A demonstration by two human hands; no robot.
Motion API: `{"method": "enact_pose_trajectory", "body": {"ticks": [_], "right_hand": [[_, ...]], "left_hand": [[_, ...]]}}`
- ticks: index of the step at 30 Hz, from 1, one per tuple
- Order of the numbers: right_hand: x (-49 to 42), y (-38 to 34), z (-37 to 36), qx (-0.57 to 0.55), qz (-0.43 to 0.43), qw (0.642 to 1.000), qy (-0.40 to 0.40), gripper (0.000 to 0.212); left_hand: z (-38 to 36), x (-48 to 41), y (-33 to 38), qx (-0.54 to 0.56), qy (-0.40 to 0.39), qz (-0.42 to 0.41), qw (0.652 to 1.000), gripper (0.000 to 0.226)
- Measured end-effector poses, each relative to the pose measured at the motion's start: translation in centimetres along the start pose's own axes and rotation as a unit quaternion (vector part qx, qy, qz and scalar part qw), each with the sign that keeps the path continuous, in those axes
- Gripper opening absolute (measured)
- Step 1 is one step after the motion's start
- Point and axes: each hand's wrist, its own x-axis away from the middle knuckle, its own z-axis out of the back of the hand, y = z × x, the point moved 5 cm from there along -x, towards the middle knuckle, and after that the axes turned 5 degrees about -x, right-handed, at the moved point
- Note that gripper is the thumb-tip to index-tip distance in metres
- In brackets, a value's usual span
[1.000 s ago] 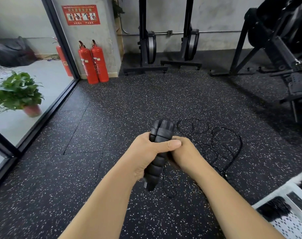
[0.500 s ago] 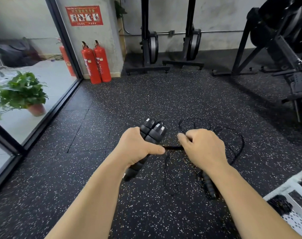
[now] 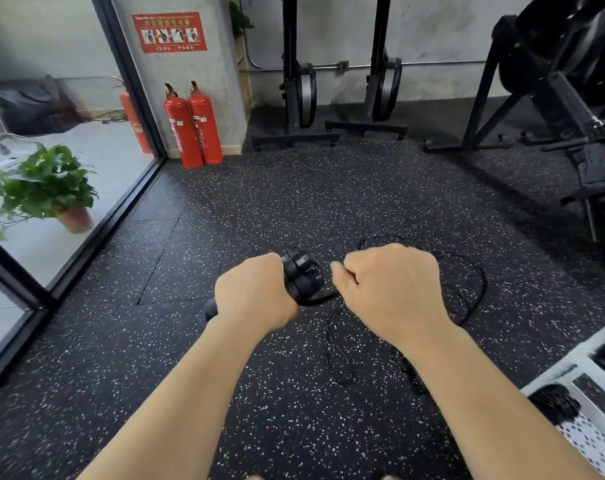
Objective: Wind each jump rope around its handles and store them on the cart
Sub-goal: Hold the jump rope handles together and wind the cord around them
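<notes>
Red fire extinguishers (image 3: 192, 129) and a potted plant (image 3: 48, 188) stand far left; a white cart (image 3: 571, 360) is cut off at lower right. The left hand (image 3: 252, 296) clenches both jump rope handles (image 3: 301, 277), mostly hidden in its fist, while the right hand (image 3: 391, 292) pinches the rope (image 3: 323, 298) beside them in its fingers (image 3: 339, 271), loose loops lying on the floor (image 3: 328, 202).

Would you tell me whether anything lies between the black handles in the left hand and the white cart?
Nothing solid blocks it. Between the black ribbed handles in the left hand and the white perforated metal cart are only the right hand, pinching the thin black rope, and loose loops on the floor.
</notes>
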Motion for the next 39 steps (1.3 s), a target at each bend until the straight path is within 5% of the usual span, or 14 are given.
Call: {"method": "enact_pose_trajectory", "body": {"ticks": [5,11,16,21,23,27,31,34,37,39], "right_hand": [[-1.2,-0.8,0.4,-0.026,0.079,0.996,0.022,0.049],[-1.7,2.4,-2.5,-0.203,-0.026,0.973,-0.109,0.063],[-0.7,3.8,-4.5,-0.466,-0.181,0.844,-0.195,0.055],[0.9,3.5,-6.7,-0.594,-0.282,0.701,-0.277,0.040],[1.4,3.3,-7.4,-0.611,-0.314,0.672,-0.276,0.028],[1.7,2.0,-7.7,-0.600,-0.362,0.689,-0.184,0.040],[2.2,0.8,-8.2,-0.563,-0.336,0.750,-0.092,0.036],[2.6,0.0,-7.5,-0.537,-0.305,0.781,-0.098,0.032],[2.8,-0.7,-6.3,-0.586,-0.292,0.748,-0.113,0.033],[2.7,-0.7,-5.8,-0.564,-0.273,0.772,-0.112,0.036]], "left_hand": [[-0.4,1.3,3.1,-0.111,0.023,-0.151,0.982,0.024],[-0.8,2.9,5.3,-0.113,0.023,-0.306,0.945,0.029],[0.7,3.8,5.1,-0.045,-0.020,-0.312,0.949,0.027],[1.5,4.2,4.8,0.058,-0.047,-0.279,0.957,0.030],[1.9,3.8,4.2,0.116,-0.052,-0.234,0.964,0.040],[1.5,2.3,2.4,0.179,-0.029,-0.125,0.975,0.033],[0.8,1.2,1.2,0.207,-0.012,-0.048,0.977,0.034],[0.8,0.5,0.1,0.207,0.008,-0.002,0.978,0.034],[0.9,0.2,-0.3,0.192,0.012,0.018,0.981,0.036],[0.9,0.2,0.1,0.183,0.009,0.018,0.983,0.032]]}}
